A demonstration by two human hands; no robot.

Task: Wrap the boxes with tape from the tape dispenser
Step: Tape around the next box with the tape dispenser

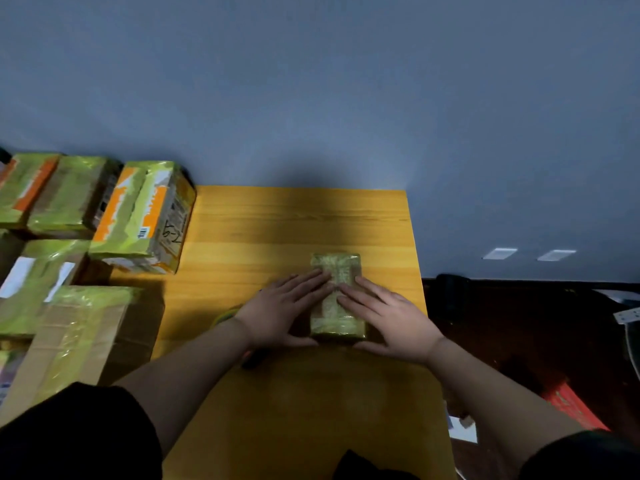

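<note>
Yellow-green tape covers the small box [337, 296] on the wooden table [294, 223]; left hand [284, 310] and right hand [388, 317] press flat-fingered on it. Taped boxes [138, 216] stack at nine o'clock.

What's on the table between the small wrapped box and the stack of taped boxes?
In the head view, mostly bare table; the left hand lies beside the small box, right of the stack.

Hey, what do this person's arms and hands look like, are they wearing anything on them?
Both hands, the left hand and right hand, are bare: no gloves, and no rings or watch that I can make out. The forearms are uncovered too. Short black sleeves cover only the upper arms.
</note>
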